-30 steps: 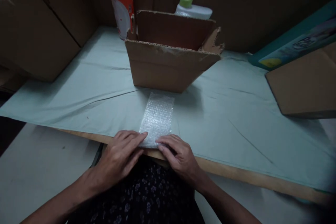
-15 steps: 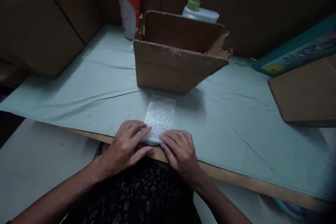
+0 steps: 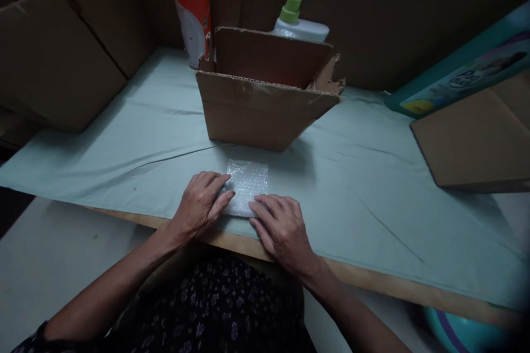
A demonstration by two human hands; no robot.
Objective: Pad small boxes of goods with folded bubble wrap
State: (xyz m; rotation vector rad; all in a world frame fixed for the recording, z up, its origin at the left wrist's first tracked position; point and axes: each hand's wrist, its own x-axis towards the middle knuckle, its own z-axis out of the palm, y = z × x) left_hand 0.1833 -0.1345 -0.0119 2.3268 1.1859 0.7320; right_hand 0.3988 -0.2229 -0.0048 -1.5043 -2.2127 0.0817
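A small piece of clear bubble wrap lies on the pale green cloth near the table's front edge, its near end doubled over into a thicker strip. My left hand grips the near left corner, fingers and thumb bent over its side. At the near right corner, my right hand pinches the wrap with fingertips on top and thumb at the near edge. Whether anything lies inside the wrap, I cannot tell. Just beyond it stands an open cardboard box.
Behind the box are a red and white bottle and a white bottle with a green cap. Larger cardboard boxes stand at the left. On the right, a teal package rests by another cardboard box.
The near end of the bubble wrap has moved away from the table edge, folded over, so the piece looks shorter. Both hands have moved forward with it. The view has shifted slightly.
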